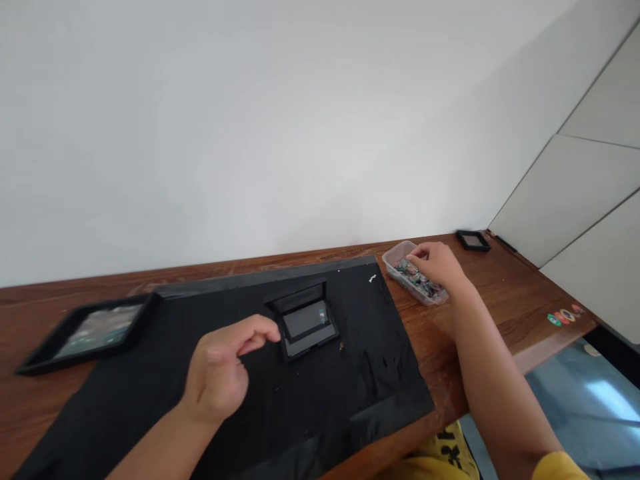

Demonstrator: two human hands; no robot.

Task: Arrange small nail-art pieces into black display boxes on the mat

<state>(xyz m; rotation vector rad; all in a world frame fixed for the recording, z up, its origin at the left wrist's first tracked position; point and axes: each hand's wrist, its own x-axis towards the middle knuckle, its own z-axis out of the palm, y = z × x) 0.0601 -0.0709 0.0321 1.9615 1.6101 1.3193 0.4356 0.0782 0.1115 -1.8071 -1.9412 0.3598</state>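
A small black frame with a grey inner surface lies on a black mat, and a small pale, shiny piece sits near its right side. My left hand is closed, its fingers curled and their tips beside the frame's left edge; whether they hold anything is hidden. Over to the right, my right hand reaches into a clear plastic container. Its thumb and fingers are pinched over the small mixed, shiny pieces inside. What is between those fingertips is too small to make out.
The black mat covers much of the wooden table. At the left lies a larger black frame; another small black frame is at the back right. White scraps and round stickers also show. A white wall stands behind.
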